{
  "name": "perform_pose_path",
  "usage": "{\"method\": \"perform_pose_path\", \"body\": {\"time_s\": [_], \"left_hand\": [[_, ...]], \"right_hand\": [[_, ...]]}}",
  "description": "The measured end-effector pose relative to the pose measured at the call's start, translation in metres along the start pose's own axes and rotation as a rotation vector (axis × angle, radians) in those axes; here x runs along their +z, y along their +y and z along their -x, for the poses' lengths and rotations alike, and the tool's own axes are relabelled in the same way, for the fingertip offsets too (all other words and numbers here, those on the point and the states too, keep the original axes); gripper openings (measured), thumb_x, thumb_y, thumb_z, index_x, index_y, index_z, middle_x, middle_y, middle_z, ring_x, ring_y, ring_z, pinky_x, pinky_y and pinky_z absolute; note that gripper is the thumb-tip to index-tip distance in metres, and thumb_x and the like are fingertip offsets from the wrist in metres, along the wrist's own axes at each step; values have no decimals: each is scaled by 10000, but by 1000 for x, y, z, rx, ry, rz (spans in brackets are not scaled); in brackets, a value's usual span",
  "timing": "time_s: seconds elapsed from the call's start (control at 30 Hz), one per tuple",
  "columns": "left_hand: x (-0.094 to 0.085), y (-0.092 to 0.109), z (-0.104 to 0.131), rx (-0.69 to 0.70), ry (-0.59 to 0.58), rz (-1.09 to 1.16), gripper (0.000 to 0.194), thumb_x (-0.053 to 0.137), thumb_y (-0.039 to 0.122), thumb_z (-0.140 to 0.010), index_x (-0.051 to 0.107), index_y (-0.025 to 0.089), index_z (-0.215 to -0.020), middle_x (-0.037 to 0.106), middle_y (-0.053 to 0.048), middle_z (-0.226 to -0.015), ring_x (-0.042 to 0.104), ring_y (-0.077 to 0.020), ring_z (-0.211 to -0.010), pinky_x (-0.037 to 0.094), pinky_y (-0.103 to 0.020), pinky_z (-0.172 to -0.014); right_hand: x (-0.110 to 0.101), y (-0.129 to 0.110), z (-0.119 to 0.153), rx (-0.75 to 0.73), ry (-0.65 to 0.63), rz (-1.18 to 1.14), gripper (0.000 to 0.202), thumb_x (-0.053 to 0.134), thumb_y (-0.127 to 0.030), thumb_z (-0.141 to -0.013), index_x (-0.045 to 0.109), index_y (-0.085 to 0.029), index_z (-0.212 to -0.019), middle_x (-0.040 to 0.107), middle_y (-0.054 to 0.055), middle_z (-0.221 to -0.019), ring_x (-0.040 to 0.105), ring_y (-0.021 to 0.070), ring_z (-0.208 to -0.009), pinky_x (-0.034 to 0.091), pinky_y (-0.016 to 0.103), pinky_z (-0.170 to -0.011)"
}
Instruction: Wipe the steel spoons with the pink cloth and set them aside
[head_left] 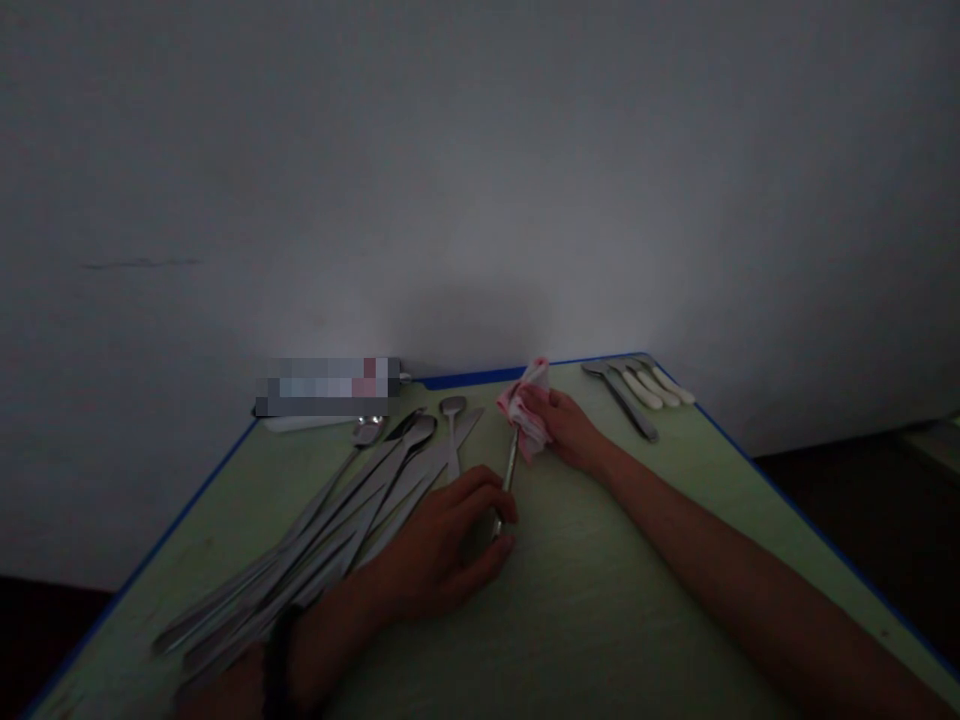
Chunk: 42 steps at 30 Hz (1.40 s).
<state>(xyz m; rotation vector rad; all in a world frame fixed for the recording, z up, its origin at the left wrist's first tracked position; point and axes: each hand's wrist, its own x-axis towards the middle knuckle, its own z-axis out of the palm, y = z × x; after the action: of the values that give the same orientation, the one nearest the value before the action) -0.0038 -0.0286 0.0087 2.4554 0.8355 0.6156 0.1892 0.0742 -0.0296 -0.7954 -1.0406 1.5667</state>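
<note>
A slim metal utensil (511,465) is held between my two hands near the middle of the table. Its lower end is pinched in the fingers of my left hand (457,540). My right hand (566,428) is closed round a pink and white cloth (534,400), which wraps the utensil's far end and hides it. Beside my left hand lies a pile of long metal cutlery (337,520), with spoon heads and a knife blade pointing away from me.
The green table (600,600) has a blue edge and meets a grey wall (480,180). Several utensils (630,402), some with white handles, lie at the far right. A blurred-out box (330,388) stands at the far left, a white object (307,425) before it.
</note>
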Motion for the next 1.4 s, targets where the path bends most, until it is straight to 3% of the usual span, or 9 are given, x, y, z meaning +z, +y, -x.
{"method": "perform_pose_path", "body": {"time_s": [0.3, 0.43, 0.6, 0.8, 0.97, 1.17, 1.4], "left_hand": [[1, -4, -4, -91, 21, 11, 107, 413, 200, -916, 495, 200, -984, 512, -53, -992, 511, -161, -840, 441, -307, -769], [1, -6, -2, -65, 42, 37, 152, 435, 191, -903, 460, 206, -1052, 500, -55, -1022, 511, -157, -835, 446, -313, -763], [3, -10, 0, -3, 186, 27, 168, 458, 161, -889, 445, 216, -1046, 495, -50, -1020, 511, -166, -912, 441, -315, -802], [2, -14, 0, -44, 351, 42, 215, 376, 178, -935, 431, 223, -1138, 509, -50, -998, 515, -175, -915, 434, -336, -819], [-1, -16, 4, -12, 267, 103, 330, 327, 234, -958, 392, 243, -1282, 515, -69, -1083, 513, -189, -954, 431, -361, -853], [-3, -13, 5, 57, 184, 95, 411, 320, 249, -965, 332, 261, -1376, 512, -71, -1170, 495, -199, -1057, 410, -374, -918], [4, -18, 0, 47, 27, 1, 502, 419, 240, -950, 259, 301, -1422, 473, -69, -1283, 458, -197, -1164, 402, -375, -984]], "right_hand": [[-1, 4, -8, -29, 99, -203, 381, 632, -557, -718, 622, -179, -758, 636, -3, -663, 543, 117, -598, 429, 235, -594], [-2, 4, -12, -5, 115, -329, 360, 559, -544, -790, 640, -193, -813, 670, 0, -720, 600, 141, -703, 466, 262, -694], [1, 0, -12, 0, 117, -400, 372, 481, -511, -854, 663, -189, -817, 697, 21, -773, 625, 150, -744, 483, 288, -778], [2, -3, -9, -46, 59, -406, 378, 504, -522, -833, 666, -184, -782, 699, 25, -805, 621, 149, -759, 481, 292, -800], [1, -1, -5, -14, 69, -224, 325, 663, -479, -724, 649, -159, -782, 664, 17, -748, 574, 117, -654, 444, 235, -639], [-2, -1, -3, 16, 72, -146, 356, 737, -453, -639, 648, -161, -823, 652, 16, -752, 537, 103, -616, 406, 224, -588], [-1, -5, -2, 25, 24, -190, 306, 717, -445, -675, 642, -191, -830, 633, -9, -722, 524, 100, -605, 399, 222, -598]]}}
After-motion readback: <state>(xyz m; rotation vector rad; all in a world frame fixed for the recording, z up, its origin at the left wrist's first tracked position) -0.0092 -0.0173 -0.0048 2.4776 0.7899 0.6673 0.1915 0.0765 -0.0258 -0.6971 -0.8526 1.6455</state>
